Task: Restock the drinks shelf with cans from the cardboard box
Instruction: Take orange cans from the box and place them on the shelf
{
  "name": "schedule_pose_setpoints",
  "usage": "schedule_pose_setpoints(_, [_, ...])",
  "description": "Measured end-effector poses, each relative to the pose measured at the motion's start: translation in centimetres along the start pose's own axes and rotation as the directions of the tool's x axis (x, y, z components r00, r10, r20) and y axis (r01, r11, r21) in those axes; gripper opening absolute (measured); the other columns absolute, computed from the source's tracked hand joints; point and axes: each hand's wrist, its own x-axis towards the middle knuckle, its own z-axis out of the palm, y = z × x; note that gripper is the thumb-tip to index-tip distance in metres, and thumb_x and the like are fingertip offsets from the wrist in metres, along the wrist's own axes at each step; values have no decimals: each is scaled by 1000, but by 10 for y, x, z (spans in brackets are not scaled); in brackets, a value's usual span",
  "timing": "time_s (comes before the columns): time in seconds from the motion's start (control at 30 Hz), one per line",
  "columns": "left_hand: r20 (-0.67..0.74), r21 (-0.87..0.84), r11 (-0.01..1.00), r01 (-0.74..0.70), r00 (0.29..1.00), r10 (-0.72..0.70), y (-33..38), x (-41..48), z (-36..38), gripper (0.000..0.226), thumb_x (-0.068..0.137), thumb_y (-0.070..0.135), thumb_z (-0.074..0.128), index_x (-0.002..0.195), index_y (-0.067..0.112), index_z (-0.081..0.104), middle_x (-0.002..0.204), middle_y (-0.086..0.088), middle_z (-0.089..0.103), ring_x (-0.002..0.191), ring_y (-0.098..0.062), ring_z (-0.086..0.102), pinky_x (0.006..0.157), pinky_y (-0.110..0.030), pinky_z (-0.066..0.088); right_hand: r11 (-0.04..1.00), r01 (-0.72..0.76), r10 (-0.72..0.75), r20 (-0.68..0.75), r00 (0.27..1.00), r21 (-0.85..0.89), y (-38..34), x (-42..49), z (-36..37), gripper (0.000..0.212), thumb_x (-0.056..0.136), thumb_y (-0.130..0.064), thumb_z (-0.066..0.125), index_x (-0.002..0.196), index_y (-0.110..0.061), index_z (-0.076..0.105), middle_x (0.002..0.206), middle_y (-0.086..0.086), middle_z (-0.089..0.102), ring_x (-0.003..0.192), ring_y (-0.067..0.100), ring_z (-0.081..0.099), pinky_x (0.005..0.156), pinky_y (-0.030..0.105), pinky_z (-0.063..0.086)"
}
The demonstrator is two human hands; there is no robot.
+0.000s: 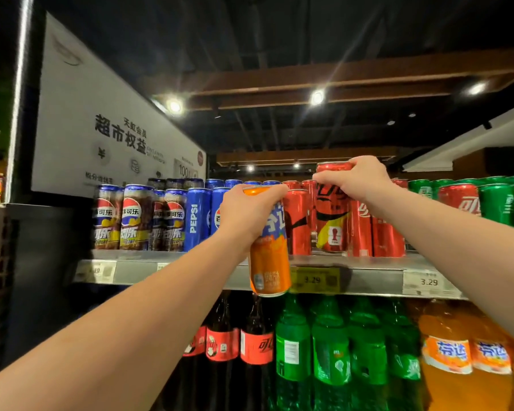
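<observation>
two cans in play here. left hand (247,212) is wrapped round the top of an orange can (269,250), held out in front of the shelf edge (190,271), not on it. right hand (358,179) grips a red can (331,221) from above by its rim, standing upright on the shelf among the other red cans (377,232). green cans (499,203) sit further right, blue pepsi cans (197,221) to the left.

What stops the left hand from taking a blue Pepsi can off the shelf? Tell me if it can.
Probably not as things stand: the left hand is already full, its grip closed on the orange soda can. The blue Pepsi can itself stands unobstructed at the shelf front.
</observation>
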Motion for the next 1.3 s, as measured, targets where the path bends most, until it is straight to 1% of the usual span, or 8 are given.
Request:
schedule_pose_setpoints(0.1, [10,-12,1000,-3,1000,3,-5,9,0,40,68,46,77,93,21,57,77,2,72,68,-13,71,64,-31,57,982,79,-78,10,997,-173,7,10,8,58,62,-58,79,99,-18,58,94,-1,59,93,21,58,73,34,47])
schedule_pose_setpoints(0.27, [-40,15,1000,-5,999,6,-15,19,3,36,67,47,76,86,22,58,75,4,70,67,-11,69,62,-29,55,920,196,-179,81,980,-339,15,19,23,66,67,-57,76,121,-23,58,125,6,58,111,24,54,84,37,47])
schedule_pose_setpoints(0.37, [-21,16,1000,-20,1000,20,-16,21,3,34,68,48,77,85,25,57,70,7,69,59,-7,68,51,-22,50,881,242,-203,137,969,-406,16,24,28,54,68,-59,74,106,-23,64,112,3,65,96,18,57,74,30,48])
schedule_pose_setpoints(0.53, [12,11,1000,-28,1000,28,-20,24,0,36,68,48,77,87,24,57,72,7,70,59,-6,69,50,-20,48,842,199,-131,168,977,-502,17,37,29,66,65,-66,72,112,-21,59,112,3,61,109,26,56,92,46,48])
schedule_pose_setpoints(0.67, [11,8,1000,-13,1000,13,-22,26,-2,40,68,48,77,91,22,57,76,4,70,64,-10,69,55,-24,51,774,164,-97,142,985,-612,19,48,31,65,62,-75,67,101,-26,50,97,-3,55,108,26,54,92,44,35])
schedule_pose_setpoints(0.8, [-2,15,1000,-21,1000,21,-24,27,-1,40,67,48,78,89,23,57,75,5,69,63,-9,69,55,-23,50,723,156,-86,136,987,-673,22,55,35,69,59,-82,62,97,-27,42,93,-3,56,108,28,55,93,46,32])
schedule_pose_setpoints(1.0, [-25,-12,1000,-12,1000,11,-27,31,-2,42,66,50,78,90,21,59,71,6,70,60,-9,69,56,-25,52,693,120,-105,65,992,-710,32,61,45,92,60,-84,58,123,-19,46,116,7,63,114,32,55,99,48,32])
schedule_pose_setpoints(1.3, [-11,-20,1000,-18,1000,18,-33,34,-1,46,68,51,77,96,19,59,80,2,72,69,-14,72,68,-33,58,721,134,-89,102,991,-680,42,63,42,82,68,-81,55,120,-18,46,119,9,62,118,33,53,105,53,24])
